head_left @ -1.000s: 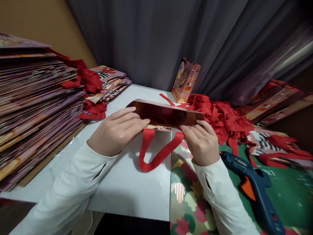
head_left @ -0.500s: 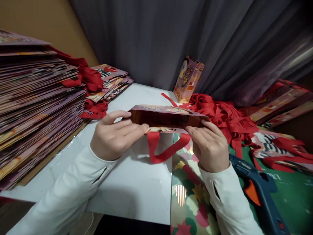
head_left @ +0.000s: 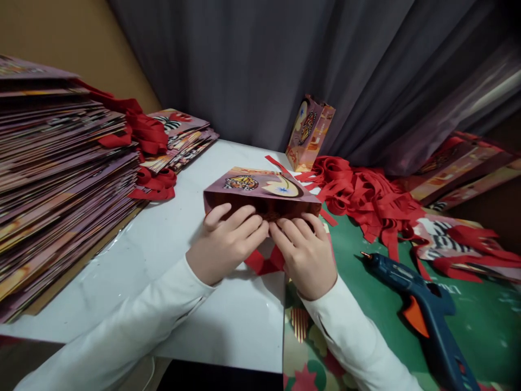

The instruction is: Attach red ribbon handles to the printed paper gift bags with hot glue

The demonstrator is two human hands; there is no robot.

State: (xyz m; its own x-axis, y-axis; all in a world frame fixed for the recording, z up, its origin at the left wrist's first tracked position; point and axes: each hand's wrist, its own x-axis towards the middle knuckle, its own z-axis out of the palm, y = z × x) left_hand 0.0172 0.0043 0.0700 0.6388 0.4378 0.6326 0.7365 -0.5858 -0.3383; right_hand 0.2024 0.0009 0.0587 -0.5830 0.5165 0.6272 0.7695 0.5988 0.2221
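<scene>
A paper gift bag [head_left: 260, 187] with a butterfly print lies on its side on the table, its mouth facing me. My left hand [head_left: 228, 239] grips the lower edge of the mouth, fingertips curled over into the opening. Close beside it, my right hand [head_left: 303, 250] holds the same edge towards the right corner. Between and below the hands hangs a red ribbon handle [head_left: 260, 264], partly covered by them. The bag's inside is dark, so the fingertips there are partly hidden.
Flat printed bags [head_left: 65, 195] are stacked high at left. Red ribbons [head_left: 362, 195] lie heaped at right, near a blue glue gun [head_left: 419, 304] on a green sheet [head_left: 492, 326]. One upright bag [head_left: 311, 133] stands at the back by the grey curtain [head_left: 244, 70].
Both hands have moved inward along the bag's edge, close together. The bag has shifted slightly left and tipped, now showing its butterfly side on top. The glue gun is more fully in view.
</scene>
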